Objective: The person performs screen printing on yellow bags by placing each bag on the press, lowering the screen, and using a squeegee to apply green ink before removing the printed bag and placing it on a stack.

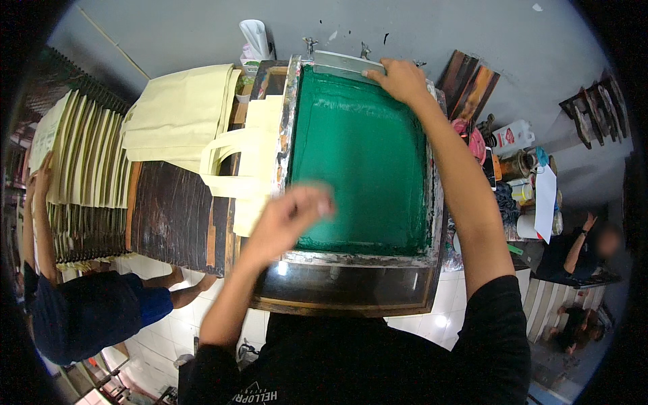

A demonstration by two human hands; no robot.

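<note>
A screen-printing frame (289, 128) with dark green mesh (364, 162) lies in front of me. Along its far edge rests a grey squeegee (337, 65). My right hand (403, 79) grips the right end of this squeegee, thumb on the near side. Blurred by motion, my left hand (293, 219) hovers over the near left corner of the screen; its fingers look bent, but what they do is unclear. A pale yellow tote bag (253, 169) sticks out from under the screen's left side, its handle loop reaching left.
More pale yellow bags (182, 111) are piled on the dark table (172, 202). At far left a person (94, 310) reaches toward a rack of bags (88, 148). Right of the screen stand a white jug (514, 136) and several containers. Two other people sit at far right.
</note>
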